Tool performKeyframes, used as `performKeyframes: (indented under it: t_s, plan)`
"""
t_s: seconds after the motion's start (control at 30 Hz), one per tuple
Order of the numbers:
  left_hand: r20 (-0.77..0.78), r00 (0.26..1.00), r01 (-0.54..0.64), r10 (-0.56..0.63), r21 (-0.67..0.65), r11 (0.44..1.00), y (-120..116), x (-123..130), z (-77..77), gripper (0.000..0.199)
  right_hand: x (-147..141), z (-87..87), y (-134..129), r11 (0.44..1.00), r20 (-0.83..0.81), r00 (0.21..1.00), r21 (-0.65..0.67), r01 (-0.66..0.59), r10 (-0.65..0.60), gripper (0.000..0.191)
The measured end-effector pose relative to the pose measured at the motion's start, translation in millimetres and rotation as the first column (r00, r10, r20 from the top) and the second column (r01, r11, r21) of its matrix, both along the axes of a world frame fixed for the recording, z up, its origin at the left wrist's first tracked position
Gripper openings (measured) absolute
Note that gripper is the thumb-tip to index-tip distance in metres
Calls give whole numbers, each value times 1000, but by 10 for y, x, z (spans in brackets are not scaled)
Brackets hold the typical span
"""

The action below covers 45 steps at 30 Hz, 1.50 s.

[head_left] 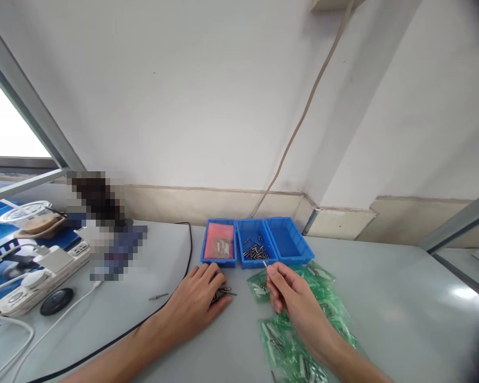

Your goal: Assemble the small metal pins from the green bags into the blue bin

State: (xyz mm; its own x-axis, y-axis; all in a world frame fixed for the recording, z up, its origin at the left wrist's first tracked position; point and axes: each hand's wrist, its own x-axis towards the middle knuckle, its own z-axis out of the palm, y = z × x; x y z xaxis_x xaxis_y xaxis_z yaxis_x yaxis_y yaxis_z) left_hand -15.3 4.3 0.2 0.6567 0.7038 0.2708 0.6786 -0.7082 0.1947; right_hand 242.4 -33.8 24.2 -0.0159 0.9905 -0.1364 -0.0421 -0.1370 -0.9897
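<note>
My left hand [201, 291] rests palm down on the table, its fingers curled over several small metal pins [224, 292] that poke out beside the thumb. Above the green plastic bags [327, 303], my right hand [285, 287] pinches a small thin piece [264, 263] between thumb and index finger. Three blue bins stand side by side: the left one [204, 255] holds a pink bag [219, 234], the middle one [241, 261] holds loose metal pins [256, 251], and nothing shows inside the right one [289, 242]. The green bags contain white and metal pieces.
A single pin [158, 297] lies left of my left hand. A black cable [143, 322] runs under my left forearm. Farther left are a black disc [56, 301], a power strip [43, 284], white cables and a lidded cup [34, 217]. A wall stands behind the bins.
</note>
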Motion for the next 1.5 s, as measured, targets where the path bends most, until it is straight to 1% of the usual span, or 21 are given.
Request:
performKeyframes:
  t_s: [0.07, 0.17, 0.23, 0.33, 0.47, 0.6, 0.7, 0.9, 1.03, 1.17, 1.27, 1.5]
  plan:
    - [-1, 1000, -4, 4, 9, 1000, 1, -2, -5, 19, 13, 9, 10, 1000, -24, 1000, -23, 3, -3, 53]
    - [-27, 999, -22, 23, 17, 1000, -2, -3, -3, 23, 36, 54, 36, 1000, -8, 1000, -7, -19, 19, 54]
    - [-48, 998, -28, 29, 28, 999, -5, -2, -1, 24, 62, 98, 59, 999, 10, 999, 25, -46, 46, 50]
    - [-63, 997, -29, 33, 55, 998, -5, 0, -5, 25, 113, 135, 102, 996, 11, 997, 32, -81, 81, 47]
    - [-57, 998, -29, 31, 38, 999, 1, 6, -10, 25, 182, 86, 149, 994, 118, 990, 73, -86, 77, 44]
    - [-41, 999, -20, 20, 5, 1000, 3, 9, -5, 24, 217, 22, 157, 979, 192, 970, 107, -174, 151, 41]
    - [-17, 1000, -12, 12, -18, 1000, 5, 9, -4, 22, 221, 19, 162, 974, 169, 968, 101, -202, 184, 41]
    - [17, 1000, 7, -7, -20, 1000, 6, 9, -15, 19, 233, 60, 182, 986, 72, 985, 45, -158, 154, 44]
    - [20, 1000, 12, -11, -36, 999, 1, 14, 0, 17, 248, 44, 169, 989, 4, 989, 5, -150, 150, 43]
    - [22, 1000, 8, -7, -61, 998, -2, 19, 20, 17, 251, 29, 166, 989, 14, 989, -14, -147, 147, 43]
    - [32, 999, 3, -1, -70, 998, -6, 20, 25, 16, 245, 52, 167, 986, 1, 987, -36, -162, 162, 45]
    - [32, 999, 4, -2, -66, 998, -14, 23, 37, 17, 246, 95, 185, 989, -37, 989, -15, -146, 145, 45]
